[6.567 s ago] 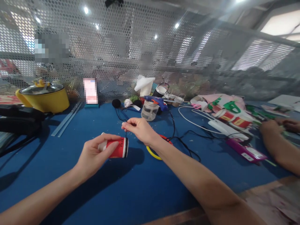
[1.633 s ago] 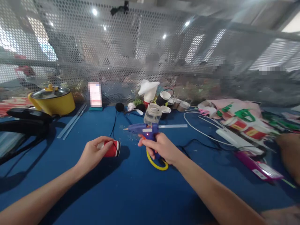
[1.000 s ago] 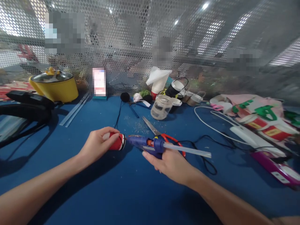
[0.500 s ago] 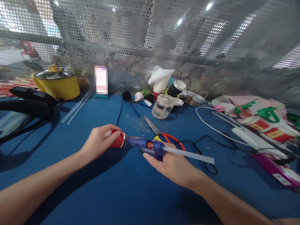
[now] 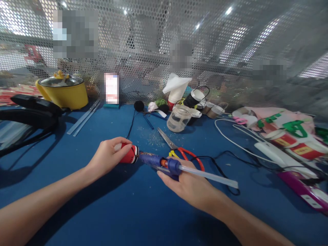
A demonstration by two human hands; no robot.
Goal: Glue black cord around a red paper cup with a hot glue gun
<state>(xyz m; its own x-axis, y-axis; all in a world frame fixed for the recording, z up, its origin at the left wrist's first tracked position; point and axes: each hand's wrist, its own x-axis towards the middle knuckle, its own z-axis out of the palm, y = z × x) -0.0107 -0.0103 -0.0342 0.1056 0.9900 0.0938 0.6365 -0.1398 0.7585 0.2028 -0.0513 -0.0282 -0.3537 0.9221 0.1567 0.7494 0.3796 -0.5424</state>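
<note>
My left hand is closed around a small red paper cup lying on its side, its rim end toward the right with black cord around it. From there the cord runs back to a black ball of yarn. In my right hand is a blue hot glue gun, its nozzle at or very near the cup's right end; I cannot tell if they touch. A long clear glue stick sticks out of the gun's back. Just behind the gun lie scissors with red and yellow handles.
A clear plastic jar and stacked paper cups stand at the back by a perforated metal screen. At left are a yellow pot, glue sticks and a lit phone. Cables and a purple power strip lie right.
The glue gun's back end has swung slightly down and right, while its nozzle stays by the cup. My left hand and the cup have hardly moved.
</note>
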